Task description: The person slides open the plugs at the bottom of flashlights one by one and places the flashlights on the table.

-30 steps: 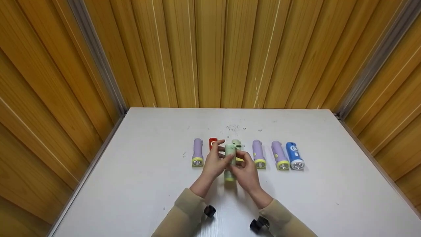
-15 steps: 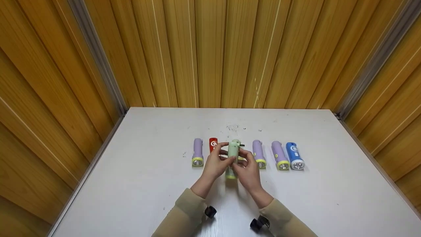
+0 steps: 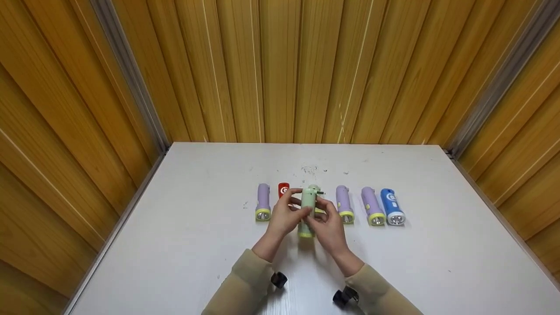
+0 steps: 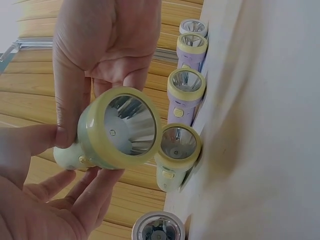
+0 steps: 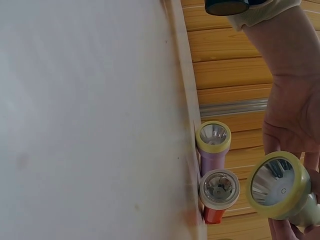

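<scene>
In the head view, a pale green flashlight (image 3: 309,200) with a yellow rim is held above the table, lens end toward me. My left hand (image 3: 283,219) grips it from the left, thumb on top. From the right my right hand (image 3: 329,231) holds the same body with thumb and fingers. In the left wrist view its yellow-rimmed lens (image 4: 131,125) looks unlit. A second green flashlight (image 4: 167,177) lies behind it, partly hidden in the head view. A short dark piece (image 3: 320,192) sticks out near the tail ends; which flashlight it belongs to I cannot tell.
Several flashlights lie in a row on the white table (image 3: 183,245): a purple one (image 3: 263,199) and a red one (image 3: 283,188) on the left, two purple (image 3: 343,199) and a blue one (image 3: 388,201) on the right. Wood-panelled walls (image 3: 280,70) enclose the table.
The held green flashlight has risen slightly and shifted a little right, then back left. My left fingers, earlier spread, now lie closer to it. The flashlights in the row stay put.
</scene>
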Available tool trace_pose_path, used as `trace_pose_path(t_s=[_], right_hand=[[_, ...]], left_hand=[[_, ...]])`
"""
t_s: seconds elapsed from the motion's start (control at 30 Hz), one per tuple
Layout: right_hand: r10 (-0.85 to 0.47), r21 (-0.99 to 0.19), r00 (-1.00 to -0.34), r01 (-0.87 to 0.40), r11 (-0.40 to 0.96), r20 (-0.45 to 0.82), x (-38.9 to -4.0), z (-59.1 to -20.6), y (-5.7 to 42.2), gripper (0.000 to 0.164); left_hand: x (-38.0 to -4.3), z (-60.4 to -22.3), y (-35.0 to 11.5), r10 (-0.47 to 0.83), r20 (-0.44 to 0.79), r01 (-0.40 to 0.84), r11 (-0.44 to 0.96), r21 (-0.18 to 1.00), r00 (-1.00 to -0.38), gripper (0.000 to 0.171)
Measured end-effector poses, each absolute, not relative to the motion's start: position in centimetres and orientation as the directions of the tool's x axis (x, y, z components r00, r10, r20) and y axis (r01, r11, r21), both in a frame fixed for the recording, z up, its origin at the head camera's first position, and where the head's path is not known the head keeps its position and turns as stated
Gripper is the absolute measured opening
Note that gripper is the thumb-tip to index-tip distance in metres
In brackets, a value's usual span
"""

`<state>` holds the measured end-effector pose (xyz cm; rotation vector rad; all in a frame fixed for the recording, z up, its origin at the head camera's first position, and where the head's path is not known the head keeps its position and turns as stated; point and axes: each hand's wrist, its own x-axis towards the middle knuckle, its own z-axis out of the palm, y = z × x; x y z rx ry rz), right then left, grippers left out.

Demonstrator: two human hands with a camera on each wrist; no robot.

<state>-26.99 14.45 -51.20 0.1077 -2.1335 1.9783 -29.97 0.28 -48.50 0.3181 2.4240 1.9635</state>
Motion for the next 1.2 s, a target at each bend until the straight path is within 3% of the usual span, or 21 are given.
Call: trace_pose_path(t_s=[0.73, 1.2], right_hand=[[-0.114, -0.995, -0.991, -0.063, -0.08, 0.072, -26.5, -49.9, 14.9, 0.061], [-0.118, -0.996, -0.991, -0.056, -0.063, 0.064, -26.3, -49.9, 14.8, 0.061]], left_hand=[[-31.1, -47.8, -1.5, 0.079, 0.025, 0.03, 0.056, 0.998, -0.997, 0.05], [-31.2, -47.8, -1.6, 0.069, 0.026, 0.03, 0.052, 0.998, -0.997, 0.051]])
